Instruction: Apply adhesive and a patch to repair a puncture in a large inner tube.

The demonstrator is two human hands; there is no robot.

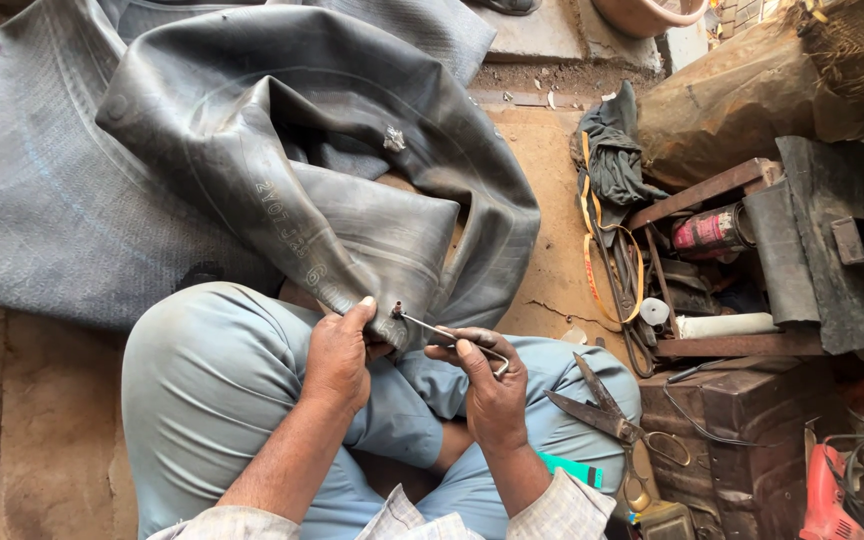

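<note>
Workshop floor, dusty brown, seen from above my crossed legs. A black rubber inner tube [282, 170] lies folded across my lap. My left hand [337, 355] pinches a fold of it at the valve; my right hand [487, 385] grips a thin metal tool [447, 335]. Scissors [597, 405] rest on my right knee.

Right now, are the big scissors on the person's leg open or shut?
Open. The scissors lie on the right knee with their two blades spread apart in a V, untouched by either hand.
</note>
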